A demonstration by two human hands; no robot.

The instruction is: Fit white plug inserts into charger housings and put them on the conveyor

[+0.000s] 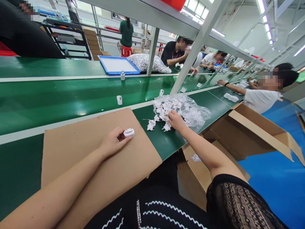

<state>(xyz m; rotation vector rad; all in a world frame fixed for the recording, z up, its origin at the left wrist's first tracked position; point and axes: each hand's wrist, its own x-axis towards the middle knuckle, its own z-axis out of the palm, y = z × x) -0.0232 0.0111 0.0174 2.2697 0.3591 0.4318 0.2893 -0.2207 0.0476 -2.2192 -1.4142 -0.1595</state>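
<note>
My left hand (114,141) rests over the cardboard sheet (71,152), its fingers and thumb closed round a white plug adapter (129,133) with its two pins facing up. Farther right, my right hand (175,120) reaches to the pile of small white plug parts (166,109) and pinches a white piece at its fingertips. The pile lies on and beside a clear plastic bag (196,111) on the green bench. A few loose parts (151,125) lie between the pile and the cardboard's right edge.
White adapters (119,100) stand on the green conveyor (59,98) beyond the bench. A slanted metal post (190,54) rises behind the pile. Open cardboard boxes (259,127) sit at the lower right. A blue-rimmed tray (119,65) lies on the far side. Other people work along the line.
</note>
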